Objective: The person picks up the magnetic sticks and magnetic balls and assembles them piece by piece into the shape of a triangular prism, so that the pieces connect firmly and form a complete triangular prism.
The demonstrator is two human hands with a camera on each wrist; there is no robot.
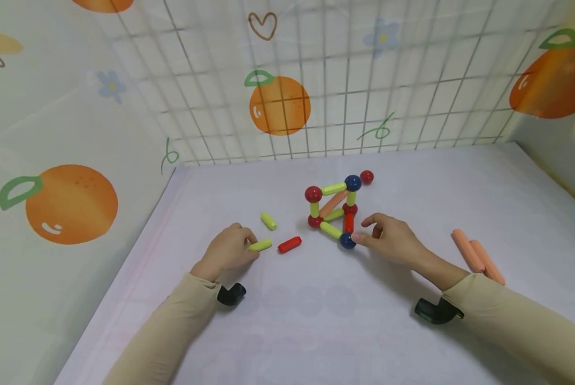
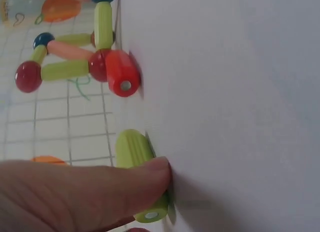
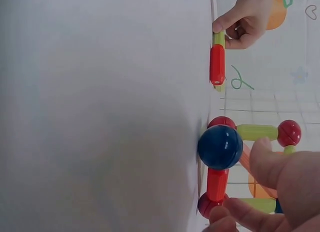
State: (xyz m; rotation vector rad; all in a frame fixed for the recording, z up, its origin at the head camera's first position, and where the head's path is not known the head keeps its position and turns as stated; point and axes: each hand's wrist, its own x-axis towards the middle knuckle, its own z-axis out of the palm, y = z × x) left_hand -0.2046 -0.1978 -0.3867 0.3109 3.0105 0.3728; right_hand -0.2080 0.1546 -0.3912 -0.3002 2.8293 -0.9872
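Note:
My left hand (image 1: 227, 248) pinches a short yellow-green magnetic rod (image 1: 260, 245) at the table surface; in the left wrist view the thumb (image 2: 115, 184) lies across it. My right hand (image 1: 395, 240) is at the right side of a frame of magnetic rods and balls, thumb and fingers apart. Its thumb tip is at the blue ball (image 1: 347, 240) on the frame's near corner; whether it touches I cannot tell. A red rod (image 1: 349, 223) runs back from that ball to a red ball (image 1: 350, 209). Yellow-green rods and an orange diagonal rod (image 1: 333, 203) join the other balls.
Between the left hand and the frame lie a loose red rod (image 1: 289, 245) and another yellow-green rod (image 1: 268, 221). A loose red ball (image 1: 366, 177) sits behind the frame. Two long orange rods (image 1: 467, 250) lie at the right. A printed curtain (image 1: 210, 69) closes off the back.

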